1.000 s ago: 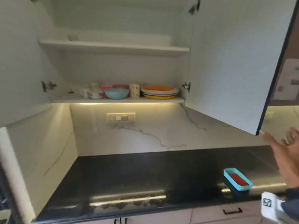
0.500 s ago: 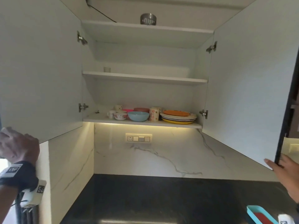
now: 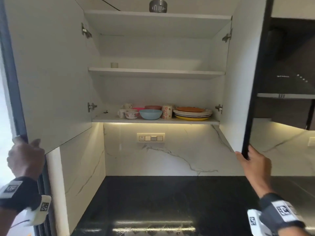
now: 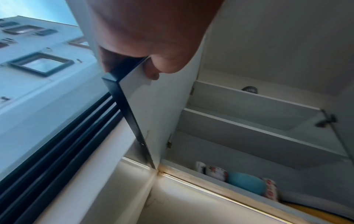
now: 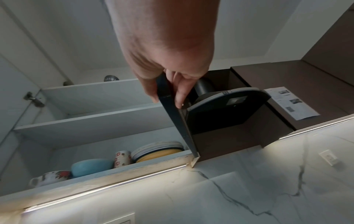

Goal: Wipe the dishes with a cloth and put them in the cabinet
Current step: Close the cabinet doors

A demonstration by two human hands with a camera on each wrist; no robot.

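doors open | your left hand (image 3: 25, 157) pinches left door (image 3: 51, 74) edge, right hand (image 3: 254, 160) pinches right door (image 3: 238, 82) edge | dishes (image 3: 163, 112) at 12 o'clock, between grips

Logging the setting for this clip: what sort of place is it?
Most likely a home kitchen. An open wall cabinet holds a stack of plates, a blue bowl and cups above a dark countertop, and what looks like a chimney hood hangs to the right.

Bottom shelf (image 3: 109, 118) carries cups (image 3: 122, 113), bowls (image 3: 150, 114), a mug (image 3: 167, 112) and stacked plates (image 3: 192, 113).
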